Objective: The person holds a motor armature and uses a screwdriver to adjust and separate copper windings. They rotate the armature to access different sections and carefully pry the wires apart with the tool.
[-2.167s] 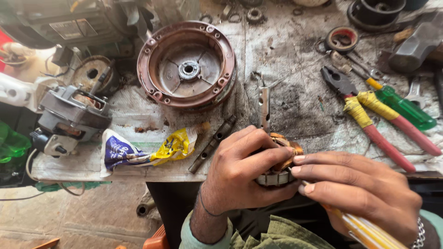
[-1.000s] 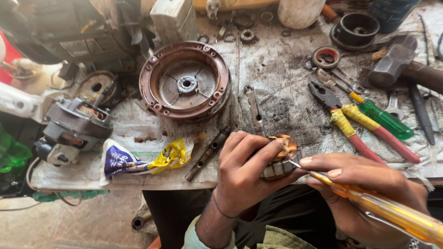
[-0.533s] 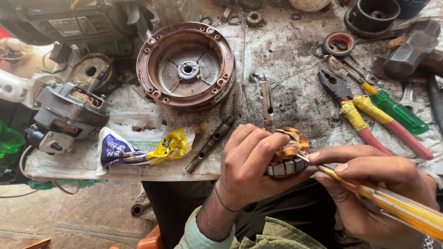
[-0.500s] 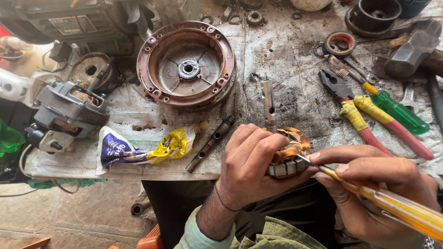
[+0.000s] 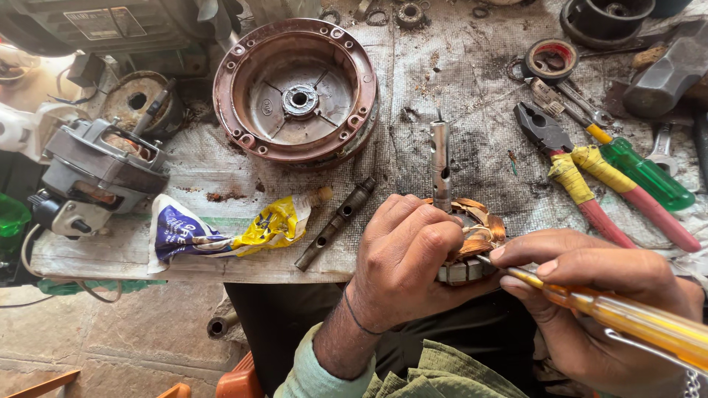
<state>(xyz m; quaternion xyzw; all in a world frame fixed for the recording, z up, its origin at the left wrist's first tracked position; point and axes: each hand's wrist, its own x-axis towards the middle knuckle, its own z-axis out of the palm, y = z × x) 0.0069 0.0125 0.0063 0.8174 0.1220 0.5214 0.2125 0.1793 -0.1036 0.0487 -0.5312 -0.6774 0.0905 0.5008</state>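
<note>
My left hand point(image 5: 405, 258) grips a small motor armature point(image 5: 472, 239) with copper windings, its steel shaft point(image 5: 440, 163) pointing away from me over the workbench edge. My right hand point(image 5: 590, 287) holds a screwdriver with a clear yellow handle point(image 5: 634, 317); its thin metal tip touches the copper windings next to my left thumb. Both hands sit just in front of the bench, above my lap.
A large rusty round motor housing point(image 5: 296, 90) lies on the bench behind. Pliers with yellow and red grips point(image 5: 582, 177), a green-handled screwdriver point(image 5: 641, 173), a hammer head point(image 5: 667, 74), a dark metal rod point(image 5: 335, 223), a crumpled blue-yellow wrapper point(image 5: 221, 228) and a grey motor point(image 5: 96, 169) surround it.
The screwdriver came into my right hand and its tip now rests against the windings. My left hand keeps hold of the armature, which has shifted slightly with the view.
</note>
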